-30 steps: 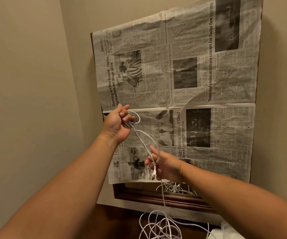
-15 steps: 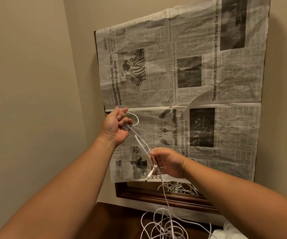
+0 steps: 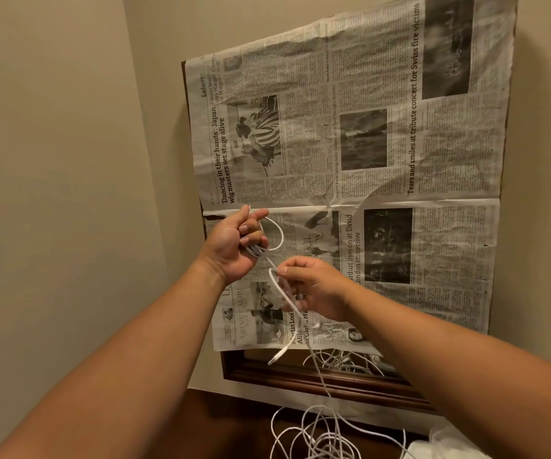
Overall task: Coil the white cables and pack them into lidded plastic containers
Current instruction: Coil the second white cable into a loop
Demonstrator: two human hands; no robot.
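Your left hand (image 3: 231, 246) is clenching the cable (image 3: 275, 238) loops as an anchor, while your right hand (image 3: 313, 289) is pinching the loose end to feed another turn.

Single head-worn view, forward and slightly downward, close to the wall (image 3: 68, 193).

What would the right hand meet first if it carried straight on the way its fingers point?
Probably the left hand gripping the white cable; the right hand points up-left toward it, though depth is unclear.
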